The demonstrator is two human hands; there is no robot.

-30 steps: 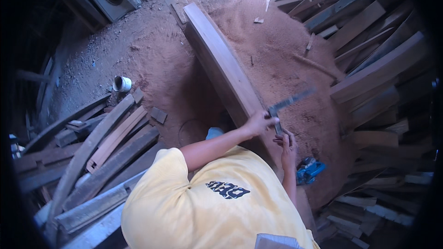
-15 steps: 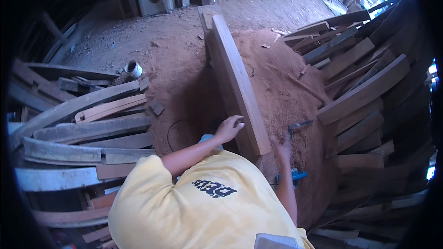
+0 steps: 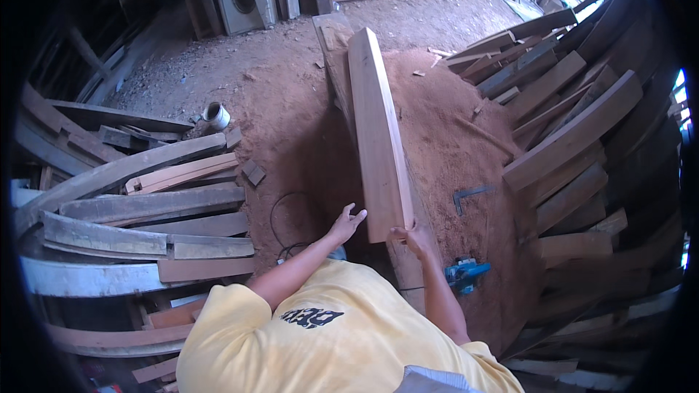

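Both hands (image 3: 378, 227) at plank (image 3: 377, 135), fingertips hidden.

No packages, labels, signs, screens visible

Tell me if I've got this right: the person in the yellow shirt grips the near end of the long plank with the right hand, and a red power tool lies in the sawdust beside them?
Not quite. The power tool is blue, not red, as the head view shows. The rest holds: the right hand grips the near end of the long plank, and the tool lies in the sawdust beside the person.
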